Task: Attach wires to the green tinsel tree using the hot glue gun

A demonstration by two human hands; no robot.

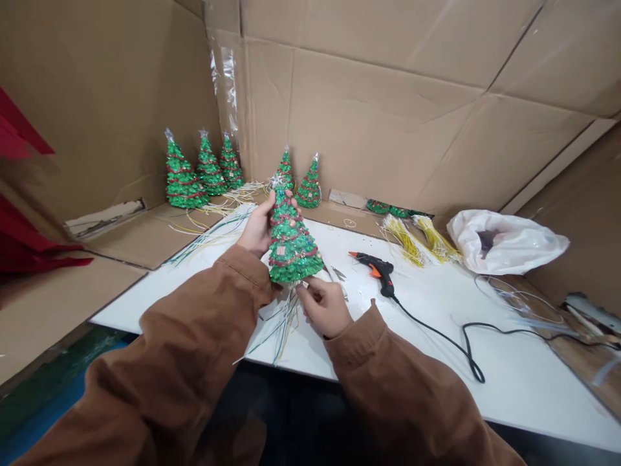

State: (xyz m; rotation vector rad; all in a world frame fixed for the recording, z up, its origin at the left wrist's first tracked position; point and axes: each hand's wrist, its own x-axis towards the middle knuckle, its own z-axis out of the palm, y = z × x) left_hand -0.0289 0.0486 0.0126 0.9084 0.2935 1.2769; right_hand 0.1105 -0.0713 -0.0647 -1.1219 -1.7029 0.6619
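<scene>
A green glittery Christmas tree [292,243] with red garlands and a clear star on top is held upright over the white board [427,323]. My left hand [259,223] is closed round its upper part from the left and behind. At the tree's base, my right hand [326,304] has its thumb and fingers pinched beside the thin wires [286,317] hanging below; what lies between the fingertips is too small to tell. Scissors [337,274] lie partly hidden behind the tree and my right hand.
Several similar trees [182,178] stand along the cardboard wall. Right of my hands lie a black-and-orange glue gun [381,268] with its cord, yellow wire bundles [407,239] and a white plastic bag [509,249]. Loose wires [208,236] spread at the left. Red cloth [29,226] hangs far left.
</scene>
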